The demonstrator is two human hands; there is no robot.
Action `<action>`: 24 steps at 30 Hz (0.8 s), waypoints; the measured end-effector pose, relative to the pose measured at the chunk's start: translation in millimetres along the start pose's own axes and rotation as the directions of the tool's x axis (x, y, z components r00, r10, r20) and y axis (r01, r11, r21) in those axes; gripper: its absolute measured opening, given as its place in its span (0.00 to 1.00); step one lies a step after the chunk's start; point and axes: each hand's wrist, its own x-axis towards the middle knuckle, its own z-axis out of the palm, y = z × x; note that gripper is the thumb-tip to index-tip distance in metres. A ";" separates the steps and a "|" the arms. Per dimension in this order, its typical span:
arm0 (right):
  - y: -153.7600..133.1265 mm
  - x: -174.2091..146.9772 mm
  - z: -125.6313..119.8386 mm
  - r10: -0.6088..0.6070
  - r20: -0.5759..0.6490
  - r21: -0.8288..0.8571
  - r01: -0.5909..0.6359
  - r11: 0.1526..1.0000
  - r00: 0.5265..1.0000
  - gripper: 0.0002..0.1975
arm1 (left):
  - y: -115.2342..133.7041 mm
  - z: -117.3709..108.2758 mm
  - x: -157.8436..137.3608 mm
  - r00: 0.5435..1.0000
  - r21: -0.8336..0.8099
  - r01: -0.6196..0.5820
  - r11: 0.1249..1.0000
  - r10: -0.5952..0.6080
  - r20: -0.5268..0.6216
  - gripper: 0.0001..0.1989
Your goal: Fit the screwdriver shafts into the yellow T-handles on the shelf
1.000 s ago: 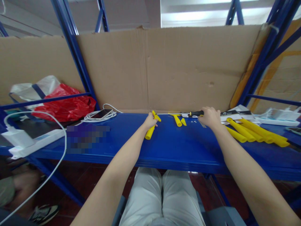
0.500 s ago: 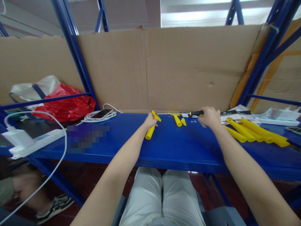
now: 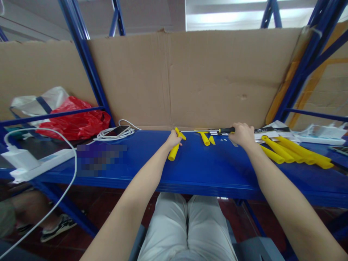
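Note:
My left hand (image 3: 172, 139) is closed around a yellow T-shaped plastic handle (image 3: 173, 152), which stands tilted over the blue table. In my right hand (image 3: 243, 134) is a long screwdriver (image 3: 226, 130) with a black and yellow grip, its thin shaft pointing left. The shaft's far end reaches the head of the yellow handle; exact contact is too small to make out. Between my hands lie another yellow T-shaped handle (image 3: 205, 139) and a small yellow wedge piece (image 3: 212, 140). Tiny light-coloured bits (image 3: 223, 140) are scattered just left of my right hand.
Several yellow handles (image 3: 296, 152) lie at the right, near a white power strip (image 3: 320, 137). At the left are a coiled white cable (image 3: 115, 134), a red plastic bag (image 3: 78, 117) and another power strip (image 3: 54, 161). Cardboard (image 3: 212, 79) walls the back. Another person's shoe (image 3: 59, 227) shows below left.
Both my hands, the screwdriver and the yellow handle stay practically in place. At lower left, the other person's leg and shoe have shifted a little to the left.

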 end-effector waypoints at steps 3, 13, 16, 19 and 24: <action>-3.1 -1.4 -3.6 0.012 0.021 -0.013 -0.012 1.000 1.000 0.20 | 0.4 0.0 -0.4 1.000 0.007 0.001 1.000 -0.001 0.012 0.16; 0.9 -0.3 0.9 -0.006 -0.005 -0.019 0.006 1.000 1.000 0.18 | -3.0 -0.1 4.4 1.000 0.075 -0.020 0.997 0.022 -0.022 0.17; 6.3 2.2 3.2 -0.047 -0.007 -0.010 0.047 0.999 0.999 0.18 | -2.4 -1.9 3.1 0.997 0.160 -0.058 0.985 0.064 -0.036 0.16; 11.2 4.8 6.5 -0.080 0.018 0.014 0.080 0.997 0.997 0.20 | -0.8 -3.5 0.8 0.994 0.251 -0.092 0.963 0.106 -0.042 0.16; 15.8 7.4 10.6 -0.116 0.042 0.058 0.114 0.992 0.992 0.20 | 2.2 -3.8 -3.5 0.993 0.301 -0.094 0.949 0.110 -0.039 0.15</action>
